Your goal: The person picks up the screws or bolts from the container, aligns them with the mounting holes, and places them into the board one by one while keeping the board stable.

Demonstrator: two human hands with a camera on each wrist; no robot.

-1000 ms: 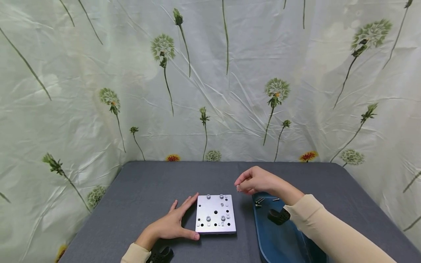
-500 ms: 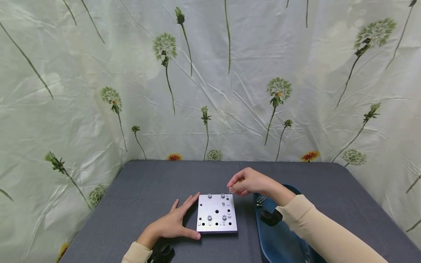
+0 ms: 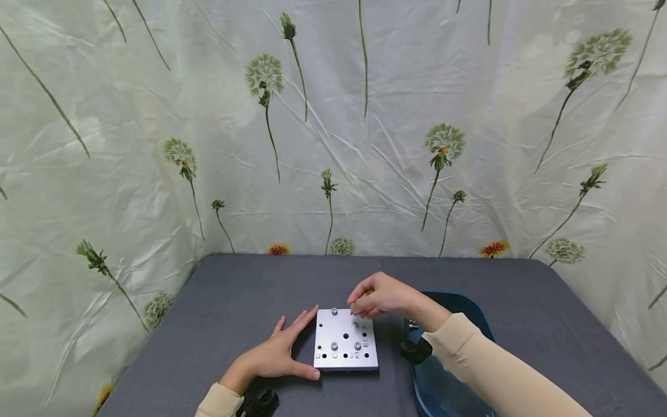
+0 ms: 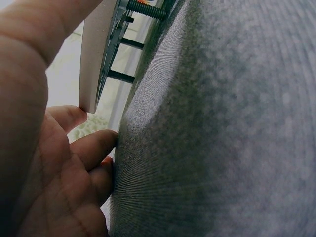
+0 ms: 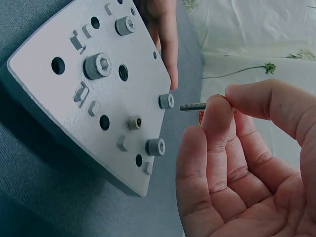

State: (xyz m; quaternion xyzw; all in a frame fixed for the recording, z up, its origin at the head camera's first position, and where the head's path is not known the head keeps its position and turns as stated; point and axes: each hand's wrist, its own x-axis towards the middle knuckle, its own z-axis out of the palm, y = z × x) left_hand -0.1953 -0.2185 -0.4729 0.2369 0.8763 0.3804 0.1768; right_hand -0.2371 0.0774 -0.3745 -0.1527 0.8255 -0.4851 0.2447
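On my feeds a flowered curtain (image 3: 234, 145) hung at the back, and before it lay the grey tabletop (image 3: 250, 301). A blue tray (image 3: 438, 376) stood on its right side, partly covered by the right sleeve (image 3: 500, 370). The left hand (image 3: 273, 354) was spread, fingers uncurled, its thumb and one fingertip touching the left corners of the plate (image 3: 336, 333). The right hand (image 3: 383, 295) was clamped, thumb against fingers, on a screw (image 5: 191, 106) above the plate's far right part. The plate sat left of the tray, threaded shanks (image 4: 146, 9) showing beneath it. Four larger bolts (image 5: 97, 66) and one smaller stood in its face among bare holes (image 5: 123, 72). The screw looked clear of the plate, though I couldn't be certain. I judged the step in hand to be placing that screw; next called for choosing a hole and lining the thread up square
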